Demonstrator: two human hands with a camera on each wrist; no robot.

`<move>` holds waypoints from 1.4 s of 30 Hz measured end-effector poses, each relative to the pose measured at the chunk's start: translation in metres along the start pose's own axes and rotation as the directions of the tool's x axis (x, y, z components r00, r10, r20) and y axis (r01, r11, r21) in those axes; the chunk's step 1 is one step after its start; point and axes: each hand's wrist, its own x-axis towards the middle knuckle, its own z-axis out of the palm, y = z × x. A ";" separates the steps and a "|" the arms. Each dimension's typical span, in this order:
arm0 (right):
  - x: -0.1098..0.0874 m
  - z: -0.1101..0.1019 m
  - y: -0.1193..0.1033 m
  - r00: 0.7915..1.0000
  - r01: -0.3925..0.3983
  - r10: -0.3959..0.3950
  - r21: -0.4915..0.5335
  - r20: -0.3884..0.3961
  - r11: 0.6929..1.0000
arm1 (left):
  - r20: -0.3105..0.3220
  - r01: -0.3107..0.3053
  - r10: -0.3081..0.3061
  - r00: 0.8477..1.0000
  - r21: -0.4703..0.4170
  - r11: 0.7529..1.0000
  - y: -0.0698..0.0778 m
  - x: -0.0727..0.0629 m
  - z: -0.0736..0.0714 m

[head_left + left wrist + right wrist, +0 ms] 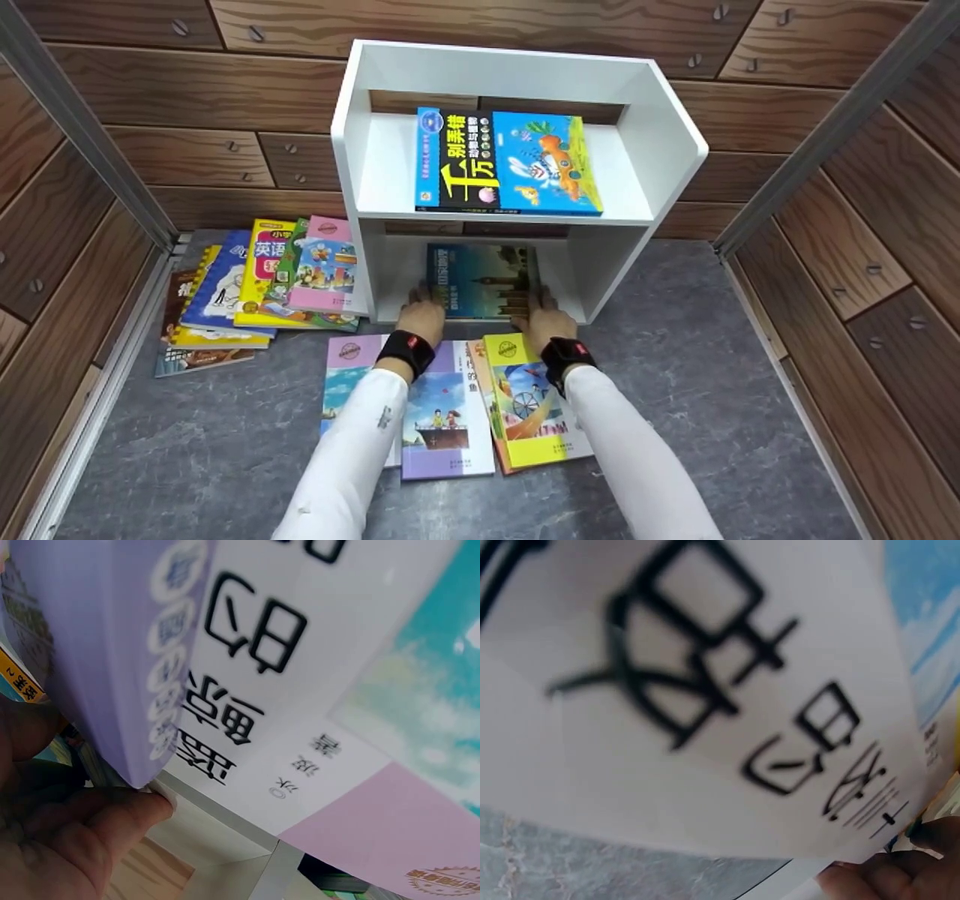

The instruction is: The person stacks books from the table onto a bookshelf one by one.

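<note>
A dark teal book with a clock tower on its cover lies flat on the lower shelf of a white two-tier bookcase. At its left edge is my left hand, fingers reaching forward along the side. My right hand lies along the opposite edge, its fingers stretched forward and thumb near the shelf's front. In the left wrist view the thumb and a finger show apart beyond a purple spine. The right wrist view catches only some fingertips behind a blurred white cover.
A blue book lies on the upper shelf. Under my forearms, several picture books, among them a purple one and a yellow one, lie on the grey floor. Left of the bookcase is an overlapping row with a pink book. Wood-patterned walls surround everything.
</note>
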 end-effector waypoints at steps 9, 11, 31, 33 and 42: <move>0.000 -0.002 0.003 0.998 -0.055 0.051 0.081 0.043 0.995 | 0.075 0.015 -0.004 0.997 -0.150 0.989 -0.002 -0.006 -0.012; 0.000 -0.004 0.007 0.994 -0.084 0.074 0.140 0.077 0.987 | 0.113 0.031 -0.004 0.994 -0.237 0.971 -0.004 -0.008 -0.016; -0.064 -0.051 0.023 0.988 0.068 0.008 0.487 -0.154 0.871 | 0.123 0.012 0.057 0.991 -0.498 0.867 0.004 -0.061 -0.110; -0.085 -0.073 0.009 0.991 0.048 0.020 0.488 -0.132 0.871 | 0.110 -0.004 0.069 0.992 -0.499 0.867 0.006 -0.072 -0.116; -0.131 -0.088 -0.003 0.992 -0.126 0.124 0.404 0.031 0.906 | 0.000 -0.070 0.083 0.997 -0.547 0.834 0.011 -0.130 -0.120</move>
